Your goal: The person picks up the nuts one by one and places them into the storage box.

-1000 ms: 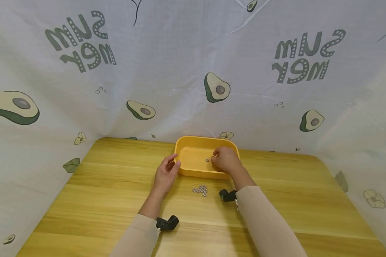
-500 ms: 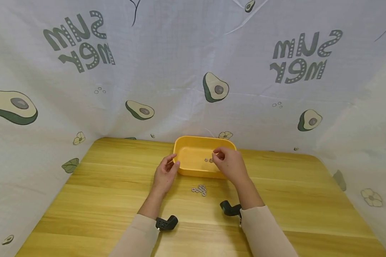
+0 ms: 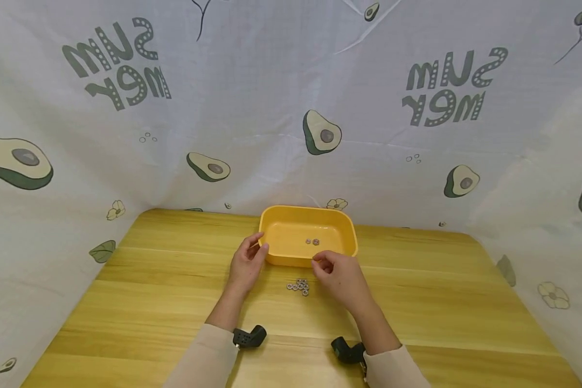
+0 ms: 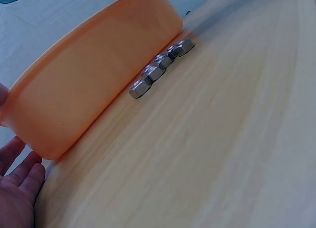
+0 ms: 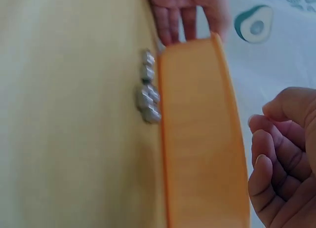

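Observation:
In the head view a yellow plastic tray point(image 3: 291, 261) holds two metal nuts point(image 3: 312, 242) on its floor. My left hand point(image 3: 244, 267) rests at the tray's left end, fingers fairly straight, with fingertips against the rim and end wall. Above and in front of the tray's near right side is my right hand point(image 3: 339, 280). Its thumb and index fingertips point(image 5: 259, 122) are close together in the right wrist view, and no nut shows between them. Several hex nuts point(image 3: 300, 286) lie clustered on the table in front of the tray, left of the right hand.
The wood-grain table point(image 3: 174, 302) carries everything. A white cloth point(image 3: 252, 118) printed with avocados hangs behind the tray and at both sides. Each wrist wears a black camera mount point(image 3: 249, 338).
My right hand has come up out of the tray and toward me, over its near edge. Two nuts stay inside the tray. The left hand and the table nuts have kept their places.

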A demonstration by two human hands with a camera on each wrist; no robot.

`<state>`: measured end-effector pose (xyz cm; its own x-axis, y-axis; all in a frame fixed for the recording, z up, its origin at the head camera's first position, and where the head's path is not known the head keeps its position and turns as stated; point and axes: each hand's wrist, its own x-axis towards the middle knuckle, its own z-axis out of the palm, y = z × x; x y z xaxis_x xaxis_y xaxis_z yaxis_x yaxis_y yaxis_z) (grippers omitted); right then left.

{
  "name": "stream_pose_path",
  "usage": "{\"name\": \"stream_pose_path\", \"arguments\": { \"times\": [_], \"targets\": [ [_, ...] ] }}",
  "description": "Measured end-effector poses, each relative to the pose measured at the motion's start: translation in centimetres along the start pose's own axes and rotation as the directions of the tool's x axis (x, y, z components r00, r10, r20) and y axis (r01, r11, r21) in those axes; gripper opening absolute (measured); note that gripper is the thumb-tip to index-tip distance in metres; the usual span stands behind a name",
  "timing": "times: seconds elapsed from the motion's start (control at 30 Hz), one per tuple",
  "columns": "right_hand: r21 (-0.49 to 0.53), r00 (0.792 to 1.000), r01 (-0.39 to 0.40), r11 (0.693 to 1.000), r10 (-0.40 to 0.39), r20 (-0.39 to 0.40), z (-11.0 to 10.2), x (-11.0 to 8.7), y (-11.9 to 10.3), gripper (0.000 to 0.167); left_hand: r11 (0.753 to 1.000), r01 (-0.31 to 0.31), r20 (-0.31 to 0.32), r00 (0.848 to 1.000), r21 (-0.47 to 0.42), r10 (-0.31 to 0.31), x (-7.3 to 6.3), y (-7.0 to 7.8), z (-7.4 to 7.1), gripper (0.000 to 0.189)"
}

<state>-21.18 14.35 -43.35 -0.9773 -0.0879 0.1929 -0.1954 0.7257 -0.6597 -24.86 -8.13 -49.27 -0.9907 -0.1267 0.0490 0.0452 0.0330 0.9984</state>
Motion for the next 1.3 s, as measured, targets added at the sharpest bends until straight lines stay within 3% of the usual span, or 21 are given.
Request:
{"name": "stream_pose_path", "arguments": {
  "times": [0.27,0.5,0.73,1.3],
  "targets": [
    [0.005,0.992,-0.077,0.997,0.076,0.099,1.6,-1.3,1.1,0.005,1.000,-0.001,-0.001,1.000,0.008,0.001,0.1,-0.1,0.0,0.043],
    [-0.037,0.987,-0.075,0.996,0.080,0.137,1.7,-1.1,2.2,0.005,1.000,0.002,0.008,1.000,0.005,-0.002,0.0,0.0,0.1,0.043],
    [-0.045,0.971,-0.079,0.996,0.087,0.223,1.7,-1.1,2.5,0.004,1.000,-0.005,0.002,1.000,-0.005,0.005,0.0,0.0,0.2,0.043],
    [-0.028,0.959,-0.061,0.998,0.066,0.275,1.6,-1.3,2.3,0.008,1.000,0.015,0.009,1.000,0.008,-0.016,-0.2,0.0,0.1,0.045]
  ]
}}
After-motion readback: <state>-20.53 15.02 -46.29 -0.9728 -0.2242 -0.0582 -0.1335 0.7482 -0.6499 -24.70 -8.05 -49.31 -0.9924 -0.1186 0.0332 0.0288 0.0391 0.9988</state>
